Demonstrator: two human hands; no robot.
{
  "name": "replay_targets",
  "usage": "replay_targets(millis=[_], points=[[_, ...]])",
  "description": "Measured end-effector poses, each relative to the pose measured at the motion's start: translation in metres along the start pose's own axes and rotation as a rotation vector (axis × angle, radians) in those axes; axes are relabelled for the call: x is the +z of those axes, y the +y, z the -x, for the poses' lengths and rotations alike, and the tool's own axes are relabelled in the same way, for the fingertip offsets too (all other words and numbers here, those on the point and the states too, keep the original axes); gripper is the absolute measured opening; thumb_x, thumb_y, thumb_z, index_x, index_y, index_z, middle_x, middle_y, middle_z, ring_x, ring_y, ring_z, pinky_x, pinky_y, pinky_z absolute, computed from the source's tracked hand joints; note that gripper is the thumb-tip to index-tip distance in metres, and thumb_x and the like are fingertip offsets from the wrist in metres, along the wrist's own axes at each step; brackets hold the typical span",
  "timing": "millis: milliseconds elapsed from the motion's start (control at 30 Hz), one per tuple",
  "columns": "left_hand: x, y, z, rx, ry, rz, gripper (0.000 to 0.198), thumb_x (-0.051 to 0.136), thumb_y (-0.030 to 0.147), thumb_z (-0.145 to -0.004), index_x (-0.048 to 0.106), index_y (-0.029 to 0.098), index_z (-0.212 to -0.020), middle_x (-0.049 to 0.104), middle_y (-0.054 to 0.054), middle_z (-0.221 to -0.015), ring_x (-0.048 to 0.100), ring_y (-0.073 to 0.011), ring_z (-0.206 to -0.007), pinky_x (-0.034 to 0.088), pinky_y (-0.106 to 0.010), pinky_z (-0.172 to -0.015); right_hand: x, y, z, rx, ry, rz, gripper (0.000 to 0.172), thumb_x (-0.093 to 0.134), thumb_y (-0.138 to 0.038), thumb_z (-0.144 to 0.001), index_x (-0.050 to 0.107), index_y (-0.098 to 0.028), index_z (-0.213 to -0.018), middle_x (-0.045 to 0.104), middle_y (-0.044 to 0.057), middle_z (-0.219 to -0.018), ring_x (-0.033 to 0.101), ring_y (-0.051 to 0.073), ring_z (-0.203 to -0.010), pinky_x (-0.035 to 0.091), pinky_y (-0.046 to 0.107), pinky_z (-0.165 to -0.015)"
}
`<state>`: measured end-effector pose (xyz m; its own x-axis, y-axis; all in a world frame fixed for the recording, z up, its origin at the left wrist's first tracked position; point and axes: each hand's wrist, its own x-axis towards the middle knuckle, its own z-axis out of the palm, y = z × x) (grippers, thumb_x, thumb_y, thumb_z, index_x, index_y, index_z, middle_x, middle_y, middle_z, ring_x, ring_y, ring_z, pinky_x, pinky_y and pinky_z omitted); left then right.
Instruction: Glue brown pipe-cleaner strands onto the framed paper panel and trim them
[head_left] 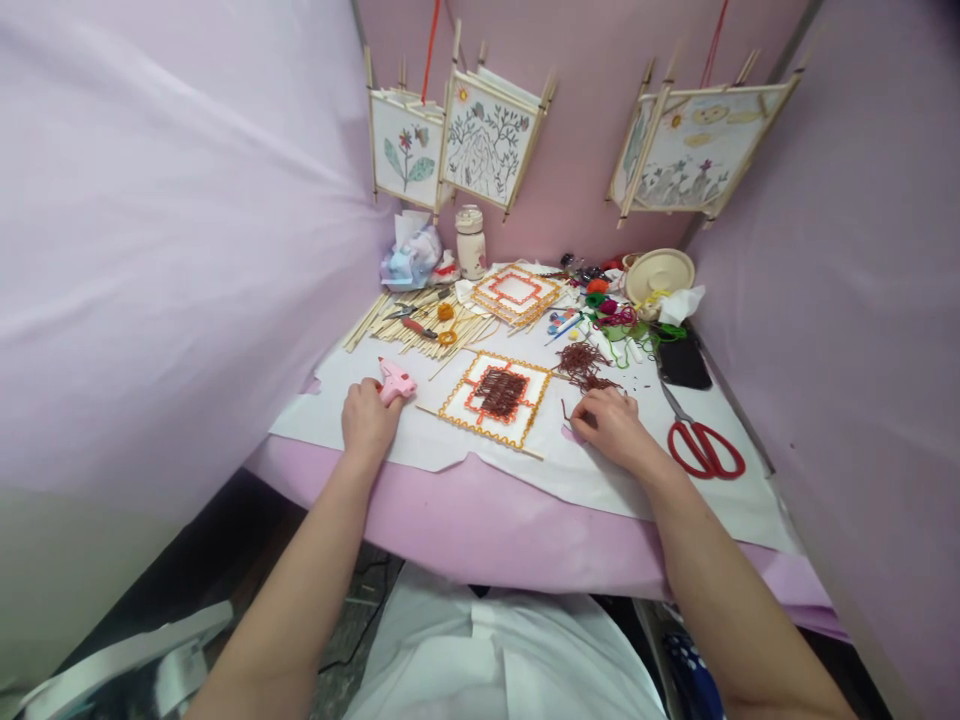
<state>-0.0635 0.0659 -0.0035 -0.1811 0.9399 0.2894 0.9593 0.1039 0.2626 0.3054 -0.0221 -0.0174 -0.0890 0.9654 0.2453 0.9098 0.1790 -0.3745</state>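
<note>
My left hand is closed round a pink glue gun that rests on the white paper at the left. Between my hands lies a square stick frame edged in orange yarn, with a red inner border and a brown yarn patch in its middle. My right hand sits to the right of the frame, fingers pinched on a short piece of brown yarn. A heap of cut brown yarn pieces lies just beyond that hand.
Red-handled scissors lie right of my right hand, beside a black phone. Behind are wooden sticks, pliers, a second yarn frame, coloured yarn, a jar, a bowl. Paper lanterns hang above.
</note>
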Motion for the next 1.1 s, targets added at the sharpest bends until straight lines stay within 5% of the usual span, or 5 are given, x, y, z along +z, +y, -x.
replay_targets(millis=[300,367,467,667,1100], points=[[-0.023,0.008,0.012,0.022,0.094,0.041,0.042,0.064,0.041,-0.083,0.062,0.013,-0.115,0.058,-0.020,-0.115,0.053,-0.0382,-0.112,0.041,-0.052,-0.094,-0.010,-0.033,-0.008,-0.084,0.153,-0.310,0.015,0.053,-0.026,-0.086,0.060,-0.021,-0.074,0.065,0.004,-0.088,0.055,0.021,-0.089,0.036,0.035,-0.082],[-0.030,0.029,0.030,0.105,0.229,0.256,0.027,0.062,0.036,-0.086,0.067,0.017,-0.104,0.062,-0.015,-0.111,0.054,-0.0331,-0.110,0.040,-0.049,-0.096,-0.014,-0.050,-0.013,-0.144,0.188,-0.356,0.015,0.054,-0.027,-0.088,0.061,-0.022,-0.076,0.066,0.004,-0.089,0.056,0.021,-0.089,0.037,0.035,-0.082],[-0.033,0.070,0.061,0.363,0.086,0.840,0.016,0.060,0.030,-0.088,0.069,0.019,-0.084,0.068,-0.007,-0.089,0.062,-0.0211,-0.089,0.047,-0.035,-0.085,-0.018,-0.077,-0.021,-0.217,0.232,-0.384,0.013,0.057,-0.027,-0.090,0.062,-0.022,-0.079,0.066,0.004,-0.090,0.056,0.021,-0.090,0.037,0.035,-0.084],[-0.022,0.113,0.087,0.063,-0.175,1.435,0.014,0.069,0.027,-0.078,0.075,0.019,-0.087,0.074,-0.006,-0.091,0.066,-0.0193,-0.089,0.050,-0.032,-0.085,-0.009,-0.109,-0.029,-0.306,0.283,-0.408,0.011,0.060,-0.022,-0.090,0.061,-0.022,-0.078,0.065,0.002,-0.090,0.055,0.020,-0.092,0.034,0.036,-0.085],[-0.003,0.112,0.093,-0.076,-0.255,1.518,0.011,0.073,0.026,-0.072,0.074,0.017,-0.077,0.072,-0.003,-0.076,0.064,-0.0158,-0.074,0.050,-0.029,-0.075,0.016,-0.098,-0.025,-0.346,0.277,-0.376,0.014,0.056,-0.027,-0.092,0.060,-0.023,-0.080,0.065,0.003,-0.091,0.056,0.022,-0.093,0.036,0.038,-0.084]])
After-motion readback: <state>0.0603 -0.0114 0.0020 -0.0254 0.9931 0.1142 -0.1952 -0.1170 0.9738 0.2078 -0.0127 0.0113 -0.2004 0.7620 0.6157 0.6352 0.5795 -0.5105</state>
